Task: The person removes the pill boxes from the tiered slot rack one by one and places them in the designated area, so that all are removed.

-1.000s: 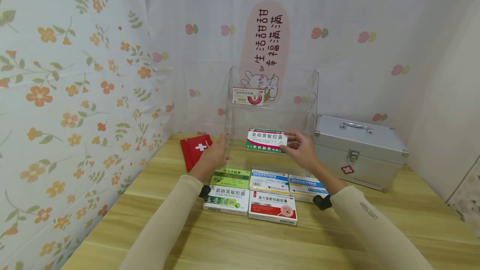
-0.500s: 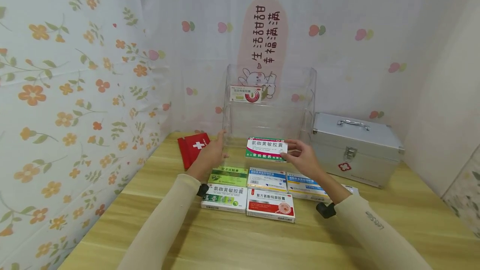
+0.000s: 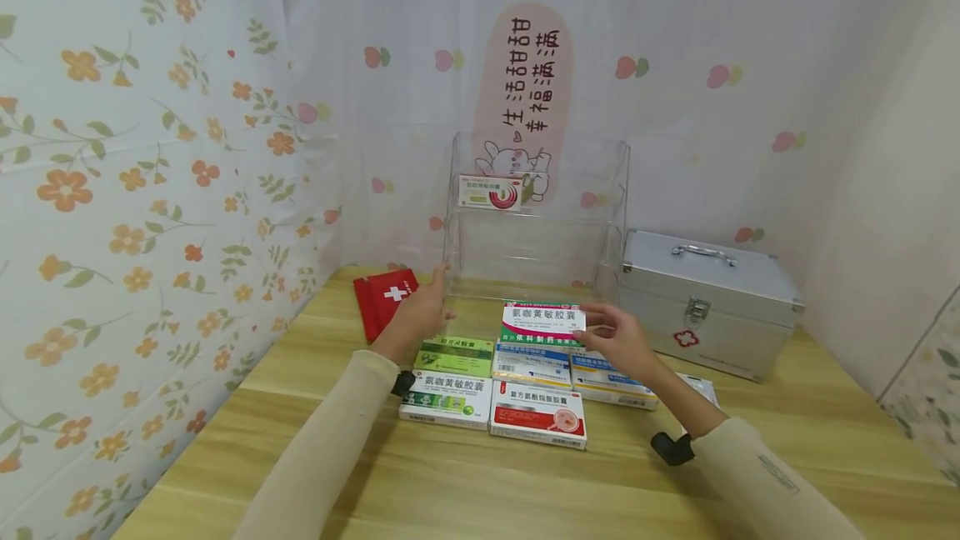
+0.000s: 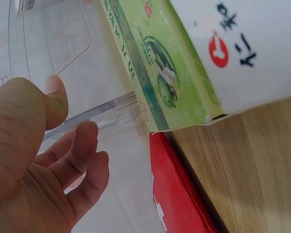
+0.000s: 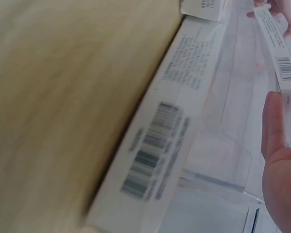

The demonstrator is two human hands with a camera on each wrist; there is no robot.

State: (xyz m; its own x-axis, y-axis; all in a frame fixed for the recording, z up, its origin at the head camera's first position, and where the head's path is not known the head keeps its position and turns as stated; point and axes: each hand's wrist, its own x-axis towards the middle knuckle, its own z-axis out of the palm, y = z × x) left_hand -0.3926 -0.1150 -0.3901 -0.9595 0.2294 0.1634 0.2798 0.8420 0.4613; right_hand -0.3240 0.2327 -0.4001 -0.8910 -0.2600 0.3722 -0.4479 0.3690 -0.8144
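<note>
Right wrist view blurred; right hand (image 3: 618, 338) pinches medicine box (image 3: 543, 325).

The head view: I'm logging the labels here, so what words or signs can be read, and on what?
"生活甜甜 幸福满满": pink wall sticker.
"氨咖黄敏胶囊": medicine box held by the right hand.
"氨咖黄敏胶囊": white-green box on the table.
White cross: red pouch.
Red cross: metal case.
Too small or blurred: the red-white box, the box on the acrylic rack, and the barcode print in the right wrist view.
</note>
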